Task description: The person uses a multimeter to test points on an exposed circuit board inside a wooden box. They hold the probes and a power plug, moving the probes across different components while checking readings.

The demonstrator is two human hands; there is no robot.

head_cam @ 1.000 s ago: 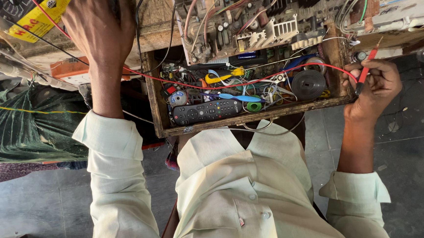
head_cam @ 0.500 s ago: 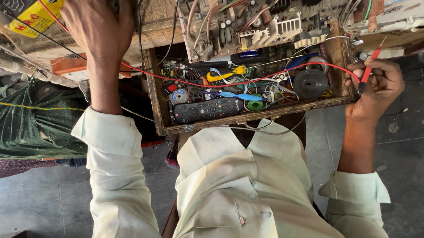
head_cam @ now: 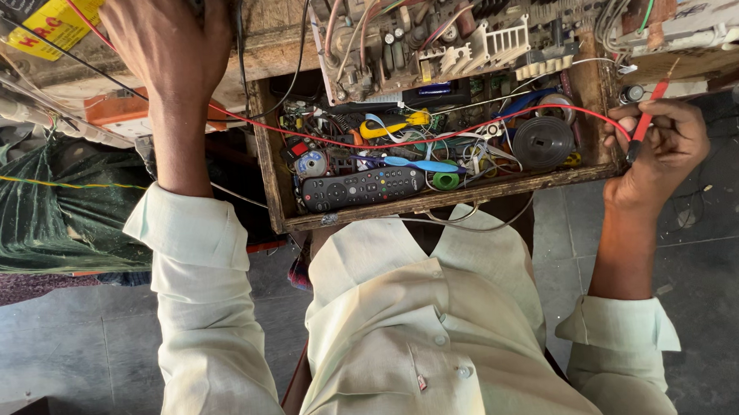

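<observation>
Change: both hands unmoved since earlier frames.
Right hand (head_cam: 657,151): grip clamped on red probe (head_cam: 643,121), beside drawer (head_cam: 270,175) edge.
Left hand (head_cam: 167,40): on bench (head_cam: 278,42); grip state cannot be told.
Drawer: remote (head_cam: 361,187), board (head_cam: 452,23) above.

The left hand (head_cam: 167,45) runs past the top edge, so its fingertips and whatever they grip cannot be seen. The circuit board (head_cam: 461,27) is likewise cut off at the top. The red probe (head_cam: 644,118) is partly covered by the right hand (head_cam: 661,151). Small parts in the wooden drawer (head_cam: 437,202) are too tangled to name.
</observation>
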